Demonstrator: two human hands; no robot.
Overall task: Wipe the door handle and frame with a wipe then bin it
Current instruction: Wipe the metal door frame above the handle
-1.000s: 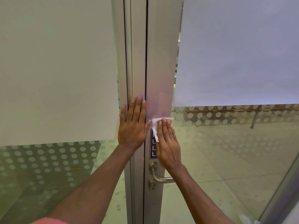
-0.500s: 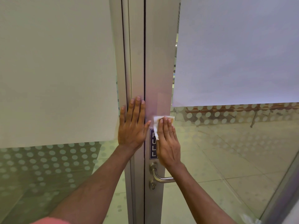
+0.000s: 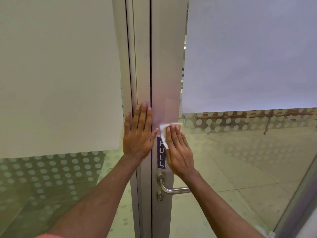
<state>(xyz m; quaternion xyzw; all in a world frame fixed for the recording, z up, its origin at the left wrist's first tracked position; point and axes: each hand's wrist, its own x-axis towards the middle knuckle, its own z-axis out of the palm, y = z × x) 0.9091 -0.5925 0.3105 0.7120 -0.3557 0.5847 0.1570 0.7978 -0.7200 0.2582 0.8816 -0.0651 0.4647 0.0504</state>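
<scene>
The right hand [image 3: 178, 150] lies flat with fingers together, pressing a white wipe [image 3: 164, 133] against the metal door frame [image 3: 167, 74], just above the blue PULL sticker [image 3: 161, 153]; it is no closed grip. Most of the wipe is hidden under the fingers. The left hand [image 3: 138, 134] rests flat and empty on the neighbouring frame post. The lever door handle [image 3: 169, 187] sits below, its far end hidden behind the right forearm.
</scene>
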